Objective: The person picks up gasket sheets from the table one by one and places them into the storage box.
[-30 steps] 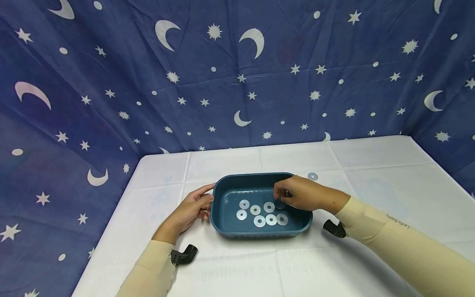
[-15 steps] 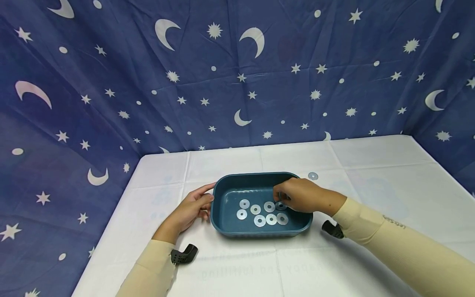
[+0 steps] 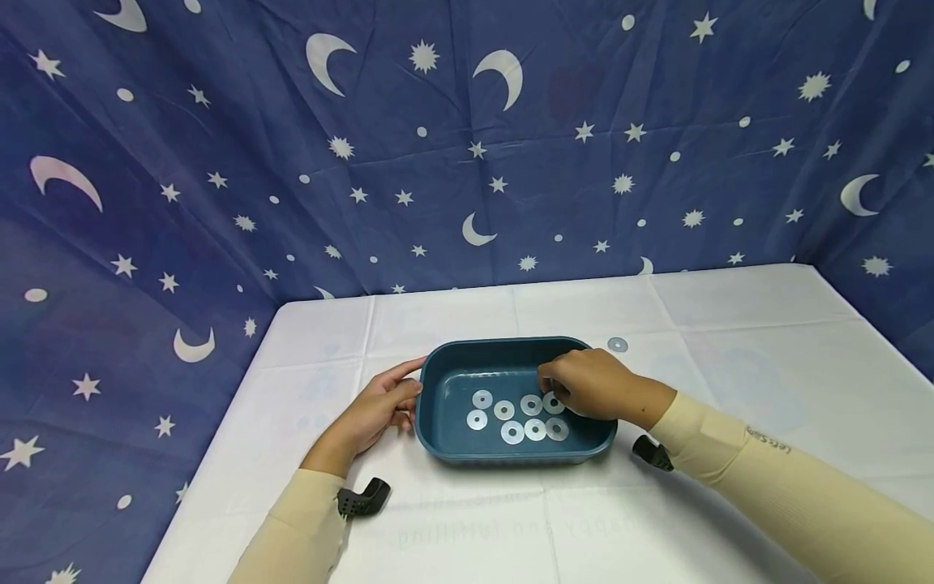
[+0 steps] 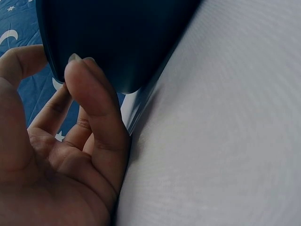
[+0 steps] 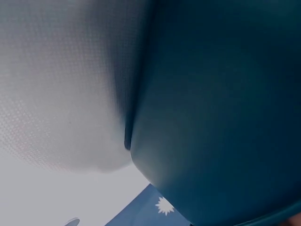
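Note:
A dark teal rectangular plastic bin [image 3: 511, 460] stands on the table, with several flat metal washers [image 3: 512, 432] lying apart or edge to edge on its floor. At the bin's left end, my left hand [image 3: 375, 410] rests its index finger and thumb against the wall near the rim. In the left wrist view the thumb [image 4: 87, 87] is at the bin's outer side. My right hand [image 3: 594, 385] reaches over the right end, its curled fingers down at a washer [image 3: 554, 403] that lies nearly flat beside the others. Its fingertips are partly hidden. The right wrist view shows mostly the bin's outer wall [image 5: 211, 117].
One more washer [image 3: 617, 345] lies on the white tablecloth [image 3: 474, 535] behind the bin's right end. Blue cloth [image 3: 409, 178] printed with moons and stars hangs along the back and sides. Both wrists wear black camera mounts [image 3: 363, 498].
The washer at my right fingertips has gone from tilted and dark to lying nearly flat on the bin's floor. The right hand has sunk slightly; the left hand stays against the bin.

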Motion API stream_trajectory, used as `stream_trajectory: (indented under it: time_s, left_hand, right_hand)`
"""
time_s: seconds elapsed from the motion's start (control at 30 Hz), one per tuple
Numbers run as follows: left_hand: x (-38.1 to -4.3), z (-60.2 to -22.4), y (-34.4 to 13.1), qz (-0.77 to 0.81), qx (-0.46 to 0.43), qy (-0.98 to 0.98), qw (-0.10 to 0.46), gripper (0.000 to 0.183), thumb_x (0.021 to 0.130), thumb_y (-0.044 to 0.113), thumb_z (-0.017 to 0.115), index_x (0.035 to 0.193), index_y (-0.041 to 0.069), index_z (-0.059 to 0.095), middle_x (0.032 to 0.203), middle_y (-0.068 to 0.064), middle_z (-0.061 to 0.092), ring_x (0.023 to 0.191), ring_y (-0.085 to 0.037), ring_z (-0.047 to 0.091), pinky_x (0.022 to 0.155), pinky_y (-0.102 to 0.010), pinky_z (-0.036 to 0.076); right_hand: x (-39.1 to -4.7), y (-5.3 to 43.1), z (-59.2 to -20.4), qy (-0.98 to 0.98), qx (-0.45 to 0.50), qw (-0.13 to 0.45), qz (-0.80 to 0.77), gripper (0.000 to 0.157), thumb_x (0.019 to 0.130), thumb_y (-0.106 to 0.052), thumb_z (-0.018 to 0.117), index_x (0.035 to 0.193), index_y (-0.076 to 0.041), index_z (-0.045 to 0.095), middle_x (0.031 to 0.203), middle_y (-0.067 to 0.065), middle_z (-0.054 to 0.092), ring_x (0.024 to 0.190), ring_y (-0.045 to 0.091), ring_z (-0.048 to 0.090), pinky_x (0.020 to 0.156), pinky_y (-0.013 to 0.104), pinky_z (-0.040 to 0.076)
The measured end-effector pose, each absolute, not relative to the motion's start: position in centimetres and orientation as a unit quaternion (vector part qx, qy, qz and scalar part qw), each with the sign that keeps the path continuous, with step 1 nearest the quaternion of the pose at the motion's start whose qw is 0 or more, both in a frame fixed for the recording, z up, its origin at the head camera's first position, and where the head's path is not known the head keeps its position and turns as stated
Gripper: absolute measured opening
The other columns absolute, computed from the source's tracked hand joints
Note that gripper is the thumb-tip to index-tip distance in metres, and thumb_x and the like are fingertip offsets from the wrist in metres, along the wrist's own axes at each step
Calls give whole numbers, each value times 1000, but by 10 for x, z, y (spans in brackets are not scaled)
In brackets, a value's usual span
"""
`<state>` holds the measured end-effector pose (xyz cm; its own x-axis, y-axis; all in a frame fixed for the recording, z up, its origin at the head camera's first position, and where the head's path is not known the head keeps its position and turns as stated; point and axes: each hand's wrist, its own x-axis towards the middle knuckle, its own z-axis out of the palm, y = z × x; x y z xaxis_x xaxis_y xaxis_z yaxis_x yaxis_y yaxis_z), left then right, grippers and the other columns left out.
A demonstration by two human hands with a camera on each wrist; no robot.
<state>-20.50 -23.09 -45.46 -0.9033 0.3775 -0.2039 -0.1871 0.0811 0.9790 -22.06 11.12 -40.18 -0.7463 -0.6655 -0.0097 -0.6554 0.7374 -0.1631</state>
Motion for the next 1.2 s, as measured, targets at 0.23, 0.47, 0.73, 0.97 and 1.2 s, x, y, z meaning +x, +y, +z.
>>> stream_trajectory:
  time_s: [0.23,0.47,0.73,0.97,1.2]
  left_hand:
    - [-205,-452,-230,673,68,706,209,57,101,19,53,155,12,35,79,3,59,59,-9,57,53,-19,50]
    - [-205,-452,-230,675,64,705,208,57,101,18,52,155,12,35,79,3,59,59,-8,57,52,-19,50]
    - [-205,-452,-230,674,63,706,208,57,101,17,53,155,11,35,80,3,58,59,-8,57,52,-18,50]
    - [-205,-452,-230,675,65,706,207,57,101,18,53,155,11,35,78,4,58,59,-8,57,52,-18,50]
    - [-205,-453,-230,675,68,705,208,57,102,18,53,155,11,35,77,4,58,59,-8,57,52,-19,50]
  right_hand:
    - [-218,110,-403,931,-361,4,-56,13,83,-4,76,90,-14,74,81,-3,73,64,10,59,61,30,57]
    - [-218,110,-403,926,-375,-21,-48,12,83,-5,77,87,-15,74,78,-5,72,63,9,59,57,28,53]
    - [-218,110,-406,925,-375,-27,-52,12,82,-5,77,86,-16,73,76,-6,71,61,8,58,54,28,51]
    - [-220,111,-405,927,-366,-1,-79,10,84,-7,76,91,-14,75,84,-2,74,69,9,62,62,29,56]
    - [-219,120,-397,915,-341,45,-210,10,90,-10,71,99,-14,72,92,-3,71,78,6,58,69,24,54]
